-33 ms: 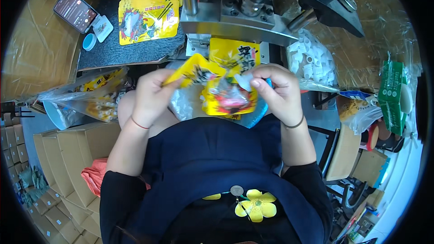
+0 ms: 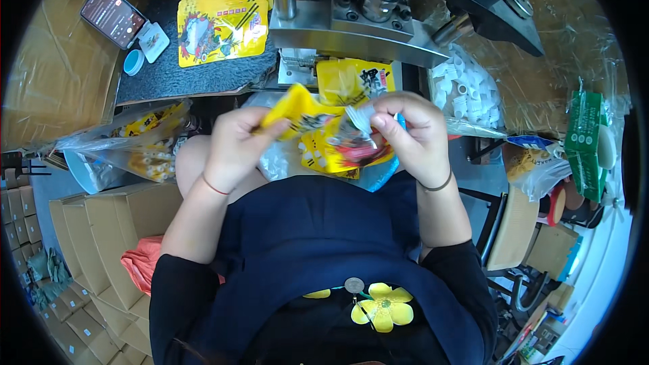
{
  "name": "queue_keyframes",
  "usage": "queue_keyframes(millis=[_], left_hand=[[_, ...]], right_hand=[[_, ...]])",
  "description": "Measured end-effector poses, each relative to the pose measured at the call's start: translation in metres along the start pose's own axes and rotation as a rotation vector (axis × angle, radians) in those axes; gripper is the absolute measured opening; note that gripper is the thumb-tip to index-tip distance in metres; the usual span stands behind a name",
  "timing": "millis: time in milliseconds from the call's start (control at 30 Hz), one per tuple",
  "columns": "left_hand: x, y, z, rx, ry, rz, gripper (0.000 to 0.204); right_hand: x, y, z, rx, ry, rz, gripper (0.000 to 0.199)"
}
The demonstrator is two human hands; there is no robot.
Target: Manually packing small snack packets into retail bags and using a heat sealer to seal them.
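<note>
My left hand (image 2: pixel 240 138) pinches one corner of a yellow printed pouch (image 2: pixel 314 119), which stretches across in front of me, slightly blurred. Between the thumb and fingers of my right hand (image 2: pixel 412 136) is a small white ribbed plastic spout (image 2: pixel 361 120). It sits at the pouch's right end; whether it is inside the opening I cannot tell. Beneath, over my lap, lie more yellow pouches (image 2: pixel 321 161) with red and clear parts. Another yellow pouch (image 2: pixel 343 78) lies behind, by the metal press (image 2: pixel 365 34).
A stack of yellow pouches (image 2: pixel 226 20) rests on the dark mat at back left, beside a phone (image 2: pixel 113 15) and a small round tub (image 2: pixel 134 62). A clear bag of white plastic pieces (image 2: pixel 466 91) stands right of the press. Cardboard boxes (image 2: pixel 108 236) stand lower left.
My left hand has shifted right with the pouch, toward my right hand. The white spout has come up against the pouch's right end. The pouches beneath have slid slightly right.
</note>
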State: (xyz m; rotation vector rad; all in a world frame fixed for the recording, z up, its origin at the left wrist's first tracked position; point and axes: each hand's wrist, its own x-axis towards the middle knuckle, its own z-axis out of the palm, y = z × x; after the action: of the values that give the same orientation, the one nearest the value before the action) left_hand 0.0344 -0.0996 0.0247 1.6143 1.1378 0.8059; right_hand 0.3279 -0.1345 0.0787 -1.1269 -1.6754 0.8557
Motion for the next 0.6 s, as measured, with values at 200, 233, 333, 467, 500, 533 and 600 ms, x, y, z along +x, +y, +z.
queue_keyframes(millis=[200, 233, 333, 467, 500, 533, 600], left_hand=[[-0.001, 0.033, 0.041, -0.472, -0.303, -0.208, 0.029], [-0.002, 0.036, 0.044, -0.561, -0.342, -0.231, 0.03], [-0.002, 0.029, 0.054, -0.609, -0.513, -0.242, 0.034], [-0.003, 0.021, 0.077, -0.75, -0.608, -0.319, 0.033], [-0.001, 0.015, 0.076, -0.784, -0.61, -0.365, 0.034], [0.007, 0.012, 0.076, -0.799, -0.572, -0.378, 0.034], [0.023, 0.012, 0.069, -0.934, -0.479, -0.428, 0.035]], right_hand=[[0.025, -0.008, 0.008, -0.068, 0.092, -0.077, 0.016], [0.022, -0.002, -0.002, -0.061, 0.02, -0.054, 0.016], [0.015, 0.001, -0.025, -0.057, -0.188, 0.057, 0.016], [0.001, -0.002, -0.04, 0.086, -0.086, 0.212, 0.034], [-0.001, -0.001, -0.049, -0.193, 0.033, 0.294, 0.033], [-0.001, 0.003, -0.061, -0.545, 0.091, 0.295, 0.031], [-0.004, 0.019, -0.079, -1.059, 0.16, 0.277, 0.028]])
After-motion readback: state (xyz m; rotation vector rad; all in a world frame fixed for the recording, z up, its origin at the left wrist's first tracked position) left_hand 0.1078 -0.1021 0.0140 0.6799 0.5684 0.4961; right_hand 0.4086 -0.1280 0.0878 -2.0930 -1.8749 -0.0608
